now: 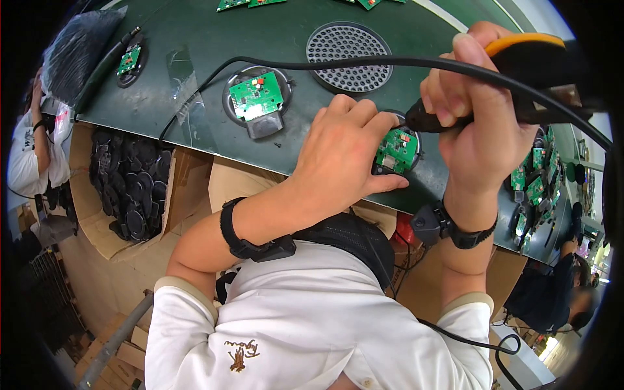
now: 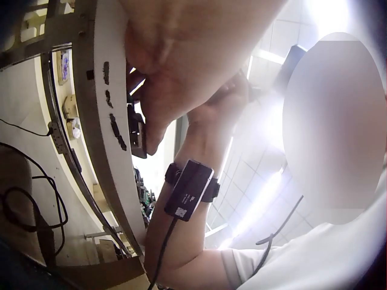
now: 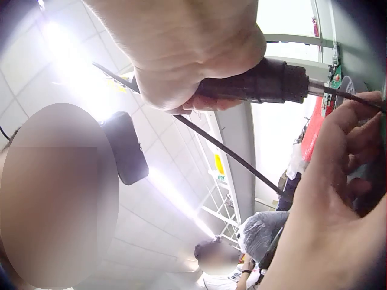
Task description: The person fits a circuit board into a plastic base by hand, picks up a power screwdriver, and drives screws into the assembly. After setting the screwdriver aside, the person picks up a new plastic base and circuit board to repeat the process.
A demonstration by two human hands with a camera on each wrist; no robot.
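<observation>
My right hand (image 1: 484,120) grips a black and orange electric screwdriver (image 1: 536,68), its nose pointing left at a green circuit board (image 1: 399,149). That board lies in a round black housing (image 1: 418,144) near the table's front edge. Thumb below and fingers above, my left hand (image 1: 341,146) holds the housing from the left and covers part of it. In the right wrist view the thin screwdriver bit (image 3: 341,94) reaches to the left hand's fingertips; its tip is hidden there. The left wrist view shows the left hand (image 2: 181,66) at the table edge, mostly hiding the work.
The screwdriver's black cable (image 1: 390,60) arches across the table. Left of the hands lies another housing with a board (image 1: 257,96), beyond it a smaller one (image 1: 130,58). A perforated disc (image 1: 349,55) sits behind. Boards pile up rightward (image 1: 536,175); a carton (image 1: 81,195) holds black parts.
</observation>
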